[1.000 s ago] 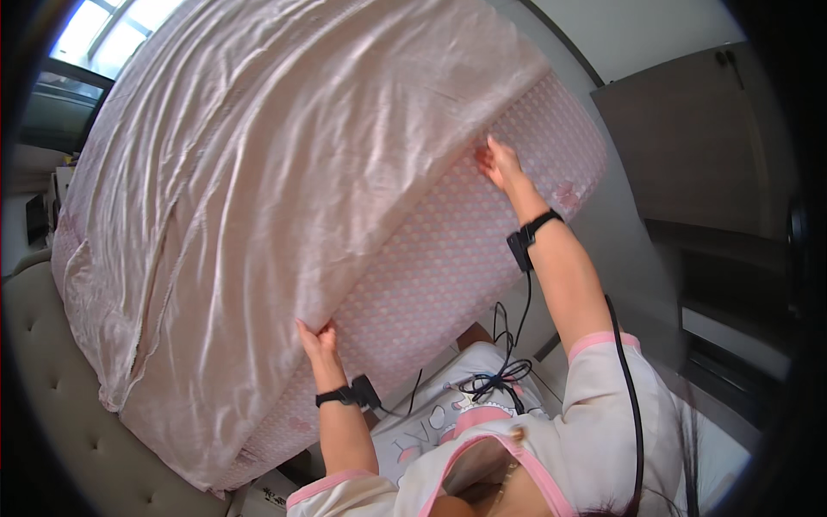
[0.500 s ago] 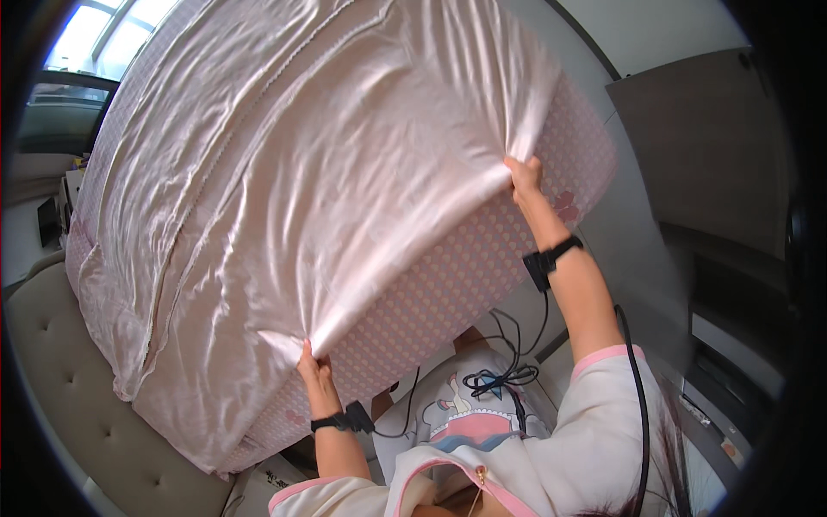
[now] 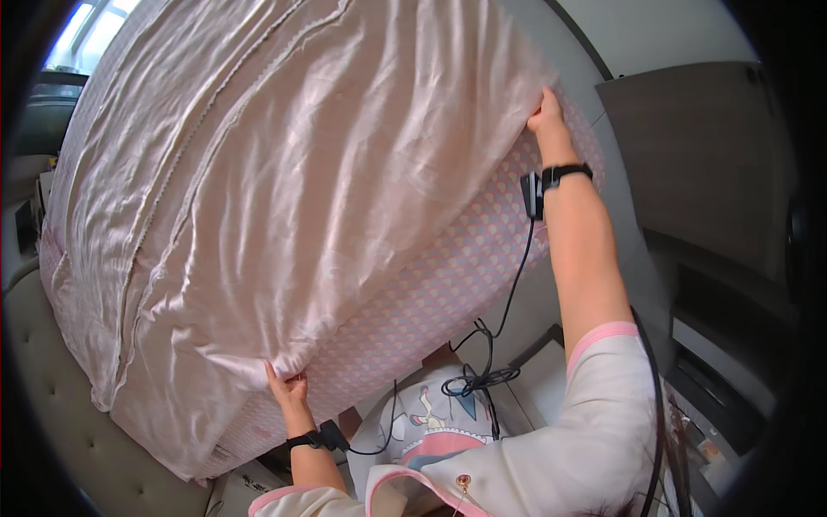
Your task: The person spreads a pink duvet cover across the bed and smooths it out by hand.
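A pale pink satin duvet cover (image 3: 345,172) lies spread over the bed, wrinkled, with two trimmed seams running along its left part. My left hand (image 3: 289,389) holds its near edge at the lower left, thumb on top and some fingers a little apart; the cloth bunches there. Farther off, my right hand (image 3: 546,114) grips the edge toward the far right, arm stretched out. Between my hands the cover's edge runs slantwise. Beneath it shows a pink patterned mattress sheet (image 3: 431,284).
A tufted headboard (image 3: 95,448) stands along the left. Dark wooden furniture (image 3: 689,155) is on the right. Black straps with small boxes sit on both wrists, and their cable (image 3: 482,379) hangs coiled before my body. A window (image 3: 90,39) is at the upper left.
My right hand has moved farther away and slightly right, carrying the cover's edge along. My left hand is lower and more to the left. The folds between them look looser, and the view has shifted.
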### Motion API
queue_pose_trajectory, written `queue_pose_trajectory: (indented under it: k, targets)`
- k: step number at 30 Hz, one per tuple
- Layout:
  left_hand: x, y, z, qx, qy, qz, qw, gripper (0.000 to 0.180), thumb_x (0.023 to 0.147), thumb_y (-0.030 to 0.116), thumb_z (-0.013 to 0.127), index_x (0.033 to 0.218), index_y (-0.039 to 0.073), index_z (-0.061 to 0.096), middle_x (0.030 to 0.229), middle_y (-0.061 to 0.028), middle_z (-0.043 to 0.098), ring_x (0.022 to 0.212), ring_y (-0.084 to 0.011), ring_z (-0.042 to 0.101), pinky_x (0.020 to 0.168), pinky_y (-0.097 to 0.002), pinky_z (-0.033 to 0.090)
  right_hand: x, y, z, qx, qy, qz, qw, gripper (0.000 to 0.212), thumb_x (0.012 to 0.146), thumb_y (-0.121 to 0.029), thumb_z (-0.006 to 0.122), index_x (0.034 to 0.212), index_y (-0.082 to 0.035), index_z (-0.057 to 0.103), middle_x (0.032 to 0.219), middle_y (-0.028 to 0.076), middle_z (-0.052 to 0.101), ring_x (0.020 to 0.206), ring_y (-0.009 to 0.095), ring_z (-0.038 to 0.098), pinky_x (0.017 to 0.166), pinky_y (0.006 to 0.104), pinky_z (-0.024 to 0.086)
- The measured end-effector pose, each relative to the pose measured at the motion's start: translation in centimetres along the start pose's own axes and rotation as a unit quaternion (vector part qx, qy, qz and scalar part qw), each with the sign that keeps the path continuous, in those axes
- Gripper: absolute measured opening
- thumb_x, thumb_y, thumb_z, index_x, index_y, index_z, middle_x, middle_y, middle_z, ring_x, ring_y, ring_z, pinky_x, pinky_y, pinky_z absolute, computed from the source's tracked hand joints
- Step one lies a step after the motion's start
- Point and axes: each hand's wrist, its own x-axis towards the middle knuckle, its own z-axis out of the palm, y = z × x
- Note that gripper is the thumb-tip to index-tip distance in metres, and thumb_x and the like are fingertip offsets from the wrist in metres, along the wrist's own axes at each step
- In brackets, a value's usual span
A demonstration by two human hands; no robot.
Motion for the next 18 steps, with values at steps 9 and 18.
queue_pose_trajectory:
  k: [9,18]
  targets:
    - [-1.2,1.2,-1.0,0.137,-0.019,0.065,0.988,0.02,0.075,0.026,0.051,0.077,0.008,0.044,0.055,-0.0019,0.044,0.035,-0.0104,0.034,0.027,-0.0199,0.022,-4.5,-6.6,1.8,-0.234,0.232,-0.216,0.919,0.033,0.055,0.005,0.059,0.086,0.008,0.049,0.083,0.016,0.053,0.064,0.023,0.054,0.056,0.0312,0.046]
    - [-11.6,5.4,-1.1,0.222,0.042,-0.021,0.974,0.021,0.074,0.02,0.051,0.089,0.007,0.044,0.069,-0.0035,0.049,0.049,-0.0128,0.046,0.032,-0.0227,0.032,-10.3,-13.3,1.1,-0.29,0.293,-0.222,0.884,0.03,0.06,0.005,0.052,0.09,0.008,0.049,0.085,0.017,0.053,0.07,0.023,0.054,0.06,0.0305,0.045]
